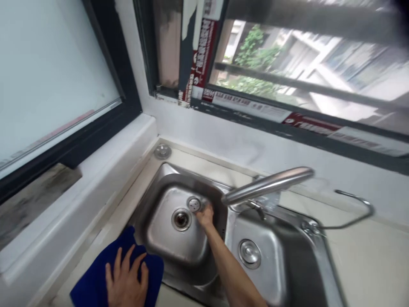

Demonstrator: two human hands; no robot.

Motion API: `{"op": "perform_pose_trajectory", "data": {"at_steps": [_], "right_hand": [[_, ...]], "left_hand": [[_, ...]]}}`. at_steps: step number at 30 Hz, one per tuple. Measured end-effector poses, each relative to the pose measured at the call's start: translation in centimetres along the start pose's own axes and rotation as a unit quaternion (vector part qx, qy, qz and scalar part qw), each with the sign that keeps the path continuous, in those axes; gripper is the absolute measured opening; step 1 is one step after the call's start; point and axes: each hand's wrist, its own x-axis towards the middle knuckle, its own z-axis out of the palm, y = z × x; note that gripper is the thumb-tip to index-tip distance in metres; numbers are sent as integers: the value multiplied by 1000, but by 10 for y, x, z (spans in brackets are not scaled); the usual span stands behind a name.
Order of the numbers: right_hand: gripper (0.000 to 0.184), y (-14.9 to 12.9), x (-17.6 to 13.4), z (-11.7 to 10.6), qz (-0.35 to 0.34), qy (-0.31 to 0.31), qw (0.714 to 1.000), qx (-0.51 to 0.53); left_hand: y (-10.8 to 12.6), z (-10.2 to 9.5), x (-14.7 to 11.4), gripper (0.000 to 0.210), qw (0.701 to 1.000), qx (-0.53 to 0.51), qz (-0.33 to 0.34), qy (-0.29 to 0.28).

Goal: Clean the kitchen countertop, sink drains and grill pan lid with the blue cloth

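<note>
Inside the left basin of a steel double sink (159, 209), my right hand (206, 214) has its fingers closed on a round metal sink strainer (194, 204). The strainer is just beyond the uncovered drain hole (181, 219), apart from it. My left hand (128, 279) lies flat with fingers spread on a blue cloth (96, 273), at the counter's left front by the basin rim. The cloth's far edge reaches the sink's corner.
A steel faucet (268, 184) rises between the basins, its spout pointing right. The right basin's drain holds a strainer (249, 253). A metal lid (162, 151) sits in the counter's back corner. A bent metal rod (354, 213) stands at right. Windows (287, 76) border the counter.
</note>
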Motion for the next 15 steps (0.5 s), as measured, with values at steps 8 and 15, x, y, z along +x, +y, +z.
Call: {"op": "perform_pose_trajectory", "data": {"at_steps": [8, 15], "right_hand": [[45, 16, -48, -173, 131, 220, 965, 51], [49, 33, -13, -214, 127, 117, 980, -99]], "left_hand": [[1, 1, 5, 50, 999, -1, 19, 35], [4, -6, 3, 38, 999, 38, 19, 9]]}}
